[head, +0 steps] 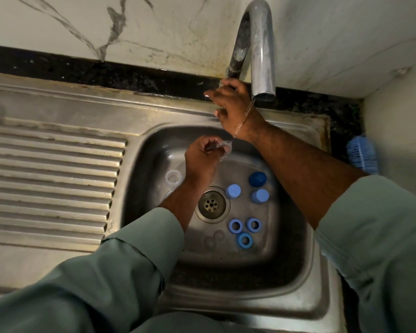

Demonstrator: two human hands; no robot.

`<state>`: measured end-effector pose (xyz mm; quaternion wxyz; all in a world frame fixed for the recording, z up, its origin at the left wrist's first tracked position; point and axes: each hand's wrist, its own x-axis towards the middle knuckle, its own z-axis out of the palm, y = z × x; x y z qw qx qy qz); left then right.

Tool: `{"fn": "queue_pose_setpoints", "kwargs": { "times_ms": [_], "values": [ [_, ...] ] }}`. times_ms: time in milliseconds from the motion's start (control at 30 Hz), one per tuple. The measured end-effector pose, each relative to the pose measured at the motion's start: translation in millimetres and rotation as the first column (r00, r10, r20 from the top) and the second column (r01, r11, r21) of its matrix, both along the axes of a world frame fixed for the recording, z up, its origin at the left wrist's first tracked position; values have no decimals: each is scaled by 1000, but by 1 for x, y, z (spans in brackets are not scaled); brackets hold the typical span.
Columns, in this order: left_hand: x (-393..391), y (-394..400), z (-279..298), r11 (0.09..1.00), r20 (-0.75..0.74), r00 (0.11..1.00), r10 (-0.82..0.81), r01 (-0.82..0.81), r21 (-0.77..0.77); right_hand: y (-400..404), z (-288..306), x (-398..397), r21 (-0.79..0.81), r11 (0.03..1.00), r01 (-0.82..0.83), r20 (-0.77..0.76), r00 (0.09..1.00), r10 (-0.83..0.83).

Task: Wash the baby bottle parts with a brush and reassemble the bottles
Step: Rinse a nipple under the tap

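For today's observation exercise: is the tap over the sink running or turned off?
Running. A thin stream of water falls from the tap spout, crosses the right hand at the tap's base, and reaches the left hand.

1. Three caps point(257, 178) in the sink point(298, 280) are seen in blue, one dark and two pale.
2. Three rings point(235, 225) are coloured mid blue (each with a dark round opening).
3. The brush point(362, 153) is shown in bright blue bristles.
4. The sleeves point(120, 272) are rendered in muted grey-green.
5. The wall point(154, 25) is patterned white with grey veining; the counter point(106, 70) edge is speckled black.
6. The draining board point(51, 179) is ribbed in dull steel grey.
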<state>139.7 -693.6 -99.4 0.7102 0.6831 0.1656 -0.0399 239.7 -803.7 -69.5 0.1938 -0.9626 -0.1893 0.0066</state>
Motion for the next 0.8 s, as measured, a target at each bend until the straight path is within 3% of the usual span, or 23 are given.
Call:
{"fn": "queue_pose_setpoints", "kwargs": {
  "times_ms": [100, 200, 300, 400, 467, 567, 633, 700, 800],
  "values": [
    [-2, 3, -2, 986, 117, 993, -21, 0, 169, -1, 0, 0, -4, 1000, 12, -24, 1000, -12],
    [-1, 9, -19, 850, 67, 965, -254, 190, 492, 1, 1, 1, 22, 999, 35, -36, 999, -35],
    [4, 16, -24, 795, -12, 969, -245, 208, 570, 5, 2, 2, 40, 997, 65, -70, 996, -62],
    [10, 21, -13, 729, -60, 918, -392, 349, 589, 10, 14, -4, 176, 977, 120, -146, 985, -95],
    [10, 20, -5, 687, -52, 888, -458, 390, 613, 16, 25, -7, 374, 904, 206, -231, 965, -124],
    [5, 19, 1, 682, -35, 858, -512, 431, 591, 10, 37, -14, 659, 642, 391, -418, 901, -119],
    [-1, 15, 12, 704, -4, 864, -503, 412, 578, 2, 49, -24, 688, 513, 513, -547, 832, -98],
    [-2, 13, 27, 789, 77, 905, -418, 319, 525, -7, 60, -34, 657, 469, 590, -652, 757, -41],
    [-8, 6, 68, 892, 289, 915, -280, 137, 430, -20, 75, -56, 652, 354, 670, -703, 709, -46]
  ]
}}
